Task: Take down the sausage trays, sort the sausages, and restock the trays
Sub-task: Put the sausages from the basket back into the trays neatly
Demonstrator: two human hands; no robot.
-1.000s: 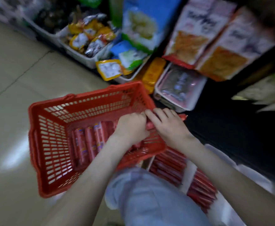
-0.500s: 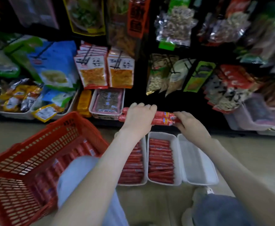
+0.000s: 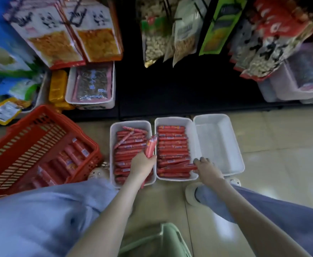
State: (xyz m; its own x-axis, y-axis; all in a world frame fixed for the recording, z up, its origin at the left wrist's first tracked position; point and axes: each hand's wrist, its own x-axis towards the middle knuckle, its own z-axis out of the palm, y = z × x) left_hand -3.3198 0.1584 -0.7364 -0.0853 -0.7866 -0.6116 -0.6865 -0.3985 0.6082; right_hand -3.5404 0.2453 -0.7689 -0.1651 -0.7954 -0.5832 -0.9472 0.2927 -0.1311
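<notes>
Since the three trays sit side by side on the floor, both hands reach them w/o shifting. L hand [image 3: 142, 164] grips a small bundle [image 3: 151, 147], tilted up over the seam btw left tray [image 3: 112, 154] and mid tray [image 3: 191, 127], prob. for laying flat. R hand [image 3: 206, 168], fingers curled, pinches the end of one sausage [image 3: 187, 166] in mid tray, likely squaring the row. Right tray [image 3: 217, 141] is empty; basket [image 3: 40, 130] holds spare stock.

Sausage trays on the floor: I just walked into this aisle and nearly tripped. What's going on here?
A person crouches before the snack shelves. The left hand grips a few red sausages over the left tray and middle tray, both filled. The right hand sits at the middle tray's near corner, apparently on a sausage end. The right tray is empty; the red basket holds more sausages.
</notes>
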